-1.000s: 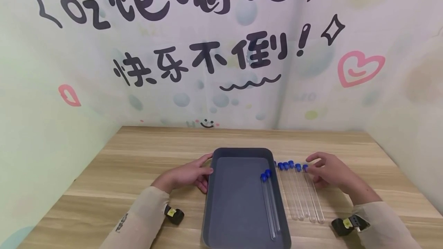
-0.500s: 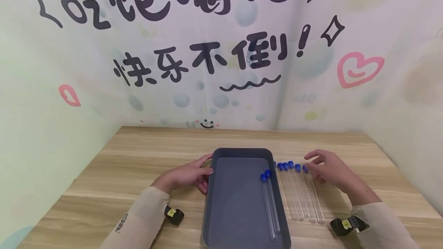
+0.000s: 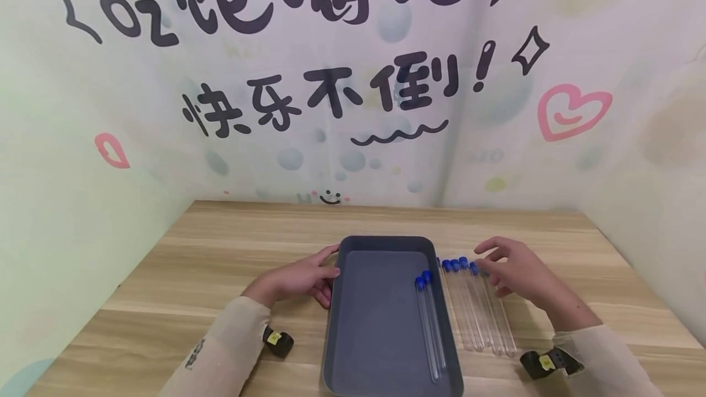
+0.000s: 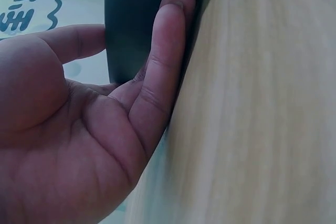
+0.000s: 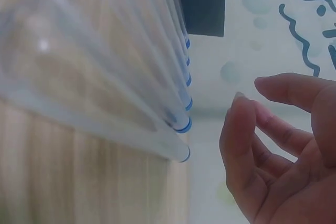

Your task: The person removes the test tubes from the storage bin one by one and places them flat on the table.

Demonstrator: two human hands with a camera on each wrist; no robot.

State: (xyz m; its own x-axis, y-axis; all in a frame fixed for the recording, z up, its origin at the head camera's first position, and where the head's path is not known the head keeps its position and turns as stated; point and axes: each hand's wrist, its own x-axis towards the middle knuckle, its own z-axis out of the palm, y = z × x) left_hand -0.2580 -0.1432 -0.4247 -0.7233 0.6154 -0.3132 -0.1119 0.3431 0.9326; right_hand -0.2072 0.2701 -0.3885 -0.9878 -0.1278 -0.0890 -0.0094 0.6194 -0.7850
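Note:
A dark grey rectangular tray (image 3: 380, 323) lies on the table, two blue-capped test tubes (image 3: 431, 329) along its right side. My left hand (image 3: 295, 279) holds the tray's left wall, thumb over the rim, fingers along the outside; the left wrist view shows these fingers (image 4: 163, 61) against the dark wall. Right of the tray lies a row of several clear test tubes (image 3: 480, 311) with blue caps. Over the row's right end hovers my right hand (image 3: 518, 271), thumb and fingers loosely bent and apart, holding nothing. It partly hides the rightmost cap. In the right wrist view its fingertips are beyond the caps (image 5: 184, 125).
The wood-grain table (image 3: 265, 231) ends at a printed wall sheet (image 3: 309, 164) behind. A black wrist camera (image 3: 278, 343) sits on the left sleeve and another camera (image 3: 543, 363) on the right, low over the table.
My right hand has shifted left over the row, from beside the rightmost cap to partly covering it. Left hand, tray and tubes look unmoved.

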